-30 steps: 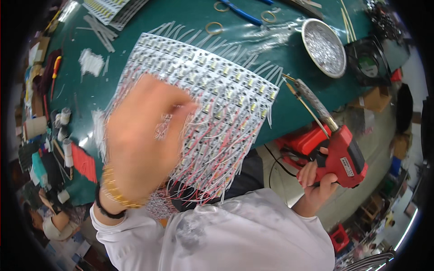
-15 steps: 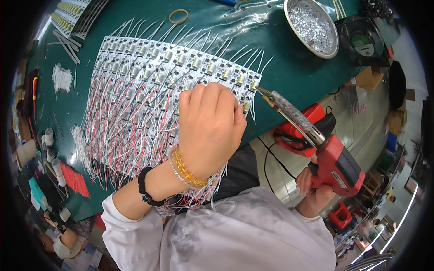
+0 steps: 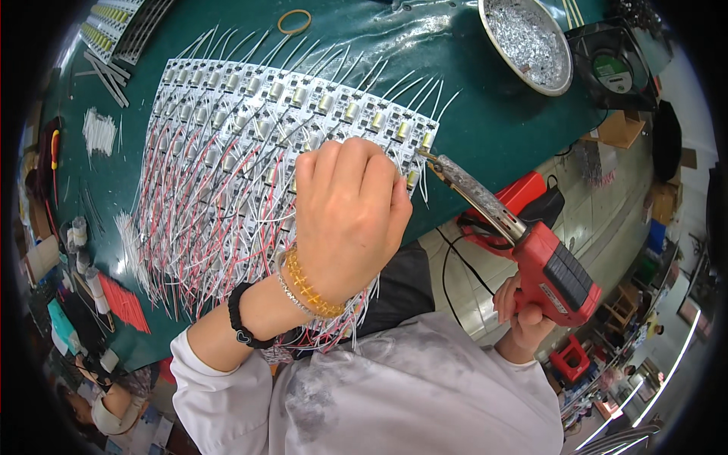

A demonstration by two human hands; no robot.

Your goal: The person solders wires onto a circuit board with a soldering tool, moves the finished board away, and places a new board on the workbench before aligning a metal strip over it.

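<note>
A large panel of small white circuit boards (image 3: 220, 91) lies on the green table, with white, red and black wires (image 3: 205, 227) bristling from it. My left hand (image 3: 349, 208) is closed over the panel's right part, fingers curled under; whatever they grip is hidden beneath. My right hand (image 3: 525, 315) is wrapped round the handle of a red soldering gun (image 3: 557, 277). The gun's tip reaches the right edge of the panel, close to the last boards and just right of my left fingers. Whether it touches a board I cannot tell.
On the green table (image 3: 425, 45) are a bowl of silvery scraps (image 3: 527, 42), a black fan (image 3: 613, 68), a rubber band (image 3: 294, 22) and a bundle of white wires (image 3: 98, 133). Red wires (image 3: 123, 301) lie at left. A red case (image 3: 516, 197) stands beyond the right edge.
The soldering gun and my right hand have moved slightly left, bringing the tip lower along the panel's right edge. My left hand and the panel have shifted a little left.
</note>
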